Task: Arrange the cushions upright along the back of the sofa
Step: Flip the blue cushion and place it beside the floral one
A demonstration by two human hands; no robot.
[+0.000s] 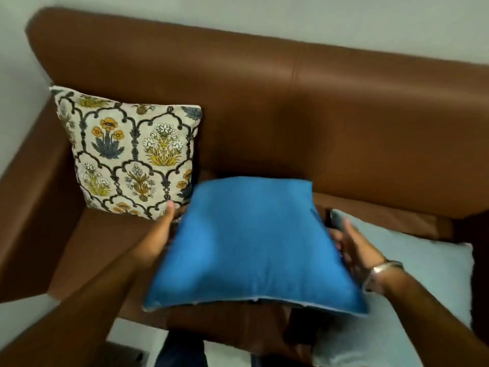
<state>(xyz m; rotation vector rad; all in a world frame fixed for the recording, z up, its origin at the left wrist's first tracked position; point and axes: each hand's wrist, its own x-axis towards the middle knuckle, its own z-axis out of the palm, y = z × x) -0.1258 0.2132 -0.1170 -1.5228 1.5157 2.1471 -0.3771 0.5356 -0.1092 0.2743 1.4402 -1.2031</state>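
Note:
A plain blue cushion (pixel 251 245) hangs above the seat of the brown leather sofa (pixel 344 123), tilted with its far edge toward the backrest. My left hand (pixel 156 239) presses its left side and my right hand (pixel 354 247), with a metal bracelet at the wrist, presses its right side. A floral patterned cushion (pixel 132 154) stands upright in the left corner against the backrest and armrest. A pale grey cushion (pixel 423 274) lies flat on the seat to the right, partly under my right arm.
The left armrest (pixel 29 221) rises beside the floral cushion. The backrest stretches bare from the floral cushion to the right edge. A light wall (pixel 291 14) stands behind the sofa. Pale floor shows at the bottom left.

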